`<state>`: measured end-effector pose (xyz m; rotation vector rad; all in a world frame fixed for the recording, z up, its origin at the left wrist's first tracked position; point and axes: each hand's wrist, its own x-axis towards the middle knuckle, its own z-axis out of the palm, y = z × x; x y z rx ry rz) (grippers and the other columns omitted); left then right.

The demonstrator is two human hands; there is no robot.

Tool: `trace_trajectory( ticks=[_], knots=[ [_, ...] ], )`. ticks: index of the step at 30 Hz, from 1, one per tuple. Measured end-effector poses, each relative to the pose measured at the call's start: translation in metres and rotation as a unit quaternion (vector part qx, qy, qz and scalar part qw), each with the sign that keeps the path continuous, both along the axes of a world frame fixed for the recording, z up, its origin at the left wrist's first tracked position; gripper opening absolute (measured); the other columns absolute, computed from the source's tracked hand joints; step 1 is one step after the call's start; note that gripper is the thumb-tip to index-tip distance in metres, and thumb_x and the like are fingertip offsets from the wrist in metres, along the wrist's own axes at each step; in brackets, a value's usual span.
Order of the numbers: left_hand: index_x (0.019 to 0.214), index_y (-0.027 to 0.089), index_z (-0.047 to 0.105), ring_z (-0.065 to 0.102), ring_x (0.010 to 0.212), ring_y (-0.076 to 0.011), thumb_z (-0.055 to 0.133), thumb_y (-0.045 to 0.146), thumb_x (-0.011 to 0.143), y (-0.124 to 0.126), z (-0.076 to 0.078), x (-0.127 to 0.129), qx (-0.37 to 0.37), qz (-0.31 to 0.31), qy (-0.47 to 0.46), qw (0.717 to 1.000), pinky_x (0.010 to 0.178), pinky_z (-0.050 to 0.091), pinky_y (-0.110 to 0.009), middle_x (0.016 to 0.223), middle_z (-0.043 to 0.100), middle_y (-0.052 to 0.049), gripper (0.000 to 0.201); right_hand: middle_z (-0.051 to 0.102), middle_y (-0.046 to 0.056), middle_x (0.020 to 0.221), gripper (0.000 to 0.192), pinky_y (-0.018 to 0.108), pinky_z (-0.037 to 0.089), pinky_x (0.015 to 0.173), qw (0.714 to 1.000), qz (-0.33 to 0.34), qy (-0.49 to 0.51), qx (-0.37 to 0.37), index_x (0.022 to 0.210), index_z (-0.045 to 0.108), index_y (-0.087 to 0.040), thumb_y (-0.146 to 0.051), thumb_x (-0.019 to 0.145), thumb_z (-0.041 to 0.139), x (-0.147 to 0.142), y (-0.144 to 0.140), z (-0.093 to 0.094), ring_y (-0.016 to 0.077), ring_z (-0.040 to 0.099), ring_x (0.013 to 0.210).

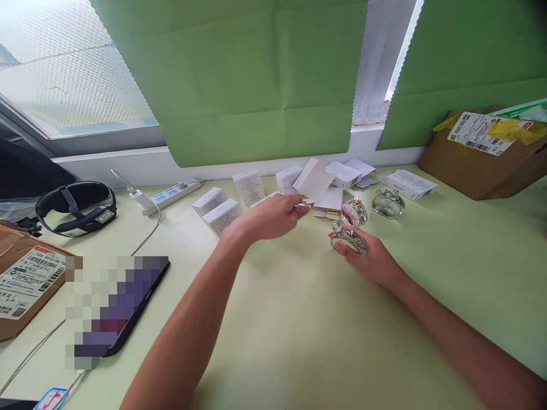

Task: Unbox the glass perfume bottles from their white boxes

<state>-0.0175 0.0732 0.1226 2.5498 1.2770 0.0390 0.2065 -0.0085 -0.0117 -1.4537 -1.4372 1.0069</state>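
My right hand point(370, 256) is closed round a round clear glass bottle point(349, 239) with silvery metal at its top, tilted above the table. My left hand point(273, 217) is pinched on a small, thin silvery piece point(302, 205), mostly hidden by the fingers. Just beyond the right hand stands a second glass bottle point(354, 212) with a pinkish front and gold top. To its right is a third glass bottle point(388, 203). An opened white box point(328, 200) with something gold at its edge lies between the hands, a little farther back.
Several small printed white boxes point(249, 187) stand behind and left of my left hand. Another white box point(410, 183) lies at the back right, near a brown carton point(482, 159). Leftward are a power strip point(175, 195), a black headband device point(77, 209) and a phone point(137, 307).
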Motion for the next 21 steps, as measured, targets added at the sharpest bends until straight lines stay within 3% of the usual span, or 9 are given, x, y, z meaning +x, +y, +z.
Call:
trace_trajectory(
  ticks=[4, 8, 10, 15, 18, 21],
  knots=[
    [0.101, 0.017, 0.059, 0.063, 0.090, -0.0253, 0.036, 0.037, 0.102, -0.002, -0.036, 0.023, -0.050, -0.036, 0.043, 0.997, 0.069, 0.042, -0.033, 0.102, 0.067, -0.011, 0.031, 0.072, 0.008, 0.124, 0.054, 0.031, 0.056, 0.073, 0.999, 0.012, 0.033, 0.000, 0.128, 0.067, -0.025, -0.056, 0.083, 0.071, 0.005, 0.002, 0.002, 0.0217, 0.067, 0.091],
    [0.129, 0.010, 0.049, 0.065, 0.099, -0.0293, 0.028, 0.031, 0.104, -0.007, -0.064, 0.042, -0.009, 0.021, 0.020, 1.000, 0.073, 0.046, -0.036, 0.127, 0.057, -0.021, 0.038, 0.072, 0.008, 0.119, 0.056, 0.031, 0.055, 0.068, 1.000, 0.010, 0.020, -0.001, 0.131, 0.065, -0.026, -0.056, 0.084, 0.071, 0.004, 0.000, 0.005, 0.0183, 0.064, 0.079],
    [0.136, 0.013, 0.044, 0.066, 0.097, -0.0275, 0.029, 0.033, 0.105, -0.007, -0.063, 0.043, 0.015, -0.002, -0.018, 1.000, 0.073, 0.047, -0.036, 0.130, 0.055, -0.019, 0.040, 0.073, 0.007, 0.112, 0.055, 0.030, 0.054, 0.064, 1.000, 0.012, 0.025, -0.008, 0.129, 0.065, -0.026, -0.056, 0.084, 0.071, 0.004, 0.000, 0.005, 0.0158, 0.060, 0.071],
    [0.124, 0.023, 0.055, 0.062, 0.105, -0.0199, 0.029, 0.028, 0.106, -0.004, -0.044, 0.035, -0.003, -0.201, -0.136, 0.970, 0.083, 0.047, -0.030, 0.117, 0.064, -0.007, 0.032, 0.063, 0.000, 0.079, 0.045, 0.028, 0.047, 0.058, 0.999, 0.036, 0.035, -0.013, 0.118, 0.067, -0.024, -0.055, 0.085, 0.070, 0.006, 0.001, 0.006, 0.0126, 0.051, 0.062],
    [0.115, 0.021, 0.058, 0.062, 0.098, -0.0178, 0.038, 0.023, 0.104, -0.005, -0.038, 0.034, -0.007, -0.228, -0.130, 0.965, 0.076, 0.045, -0.028, 0.115, 0.065, -0.006, 0.022, 0.063, 0.000, 0.082, 0.043, 0.028, 0.046, 0.059, 0.997, 0.062, 0.051, -0.022, 0.119, 0.065, -0.024, -0.051, 0.085, 0.072, 0.008, 0.000, 0.007, 0.0124, 0.051, 0.062],
    [0.101, 0.020, 0.056, 0.062, 0.088, -0.0162, 0.042, 0.010, 0.096, -0.008, -0.039, 0.036, 0.037, -0.236, -0.100, 0.966, 0.064, 0.038, -0.027, 0.106, 0.067, -0.004, 0.017, 0.062, -0.001, 0.080, 0.042, 0.029, 0.046, 0.060, 0.994, 0.091, 0.044, -0.029, 0.119, 0.066, -0.024, -0.048, 0.085, 0.072, 0.007, -0.001, 0.009, 0.0130, 0.051, 0.064]
  ],
)
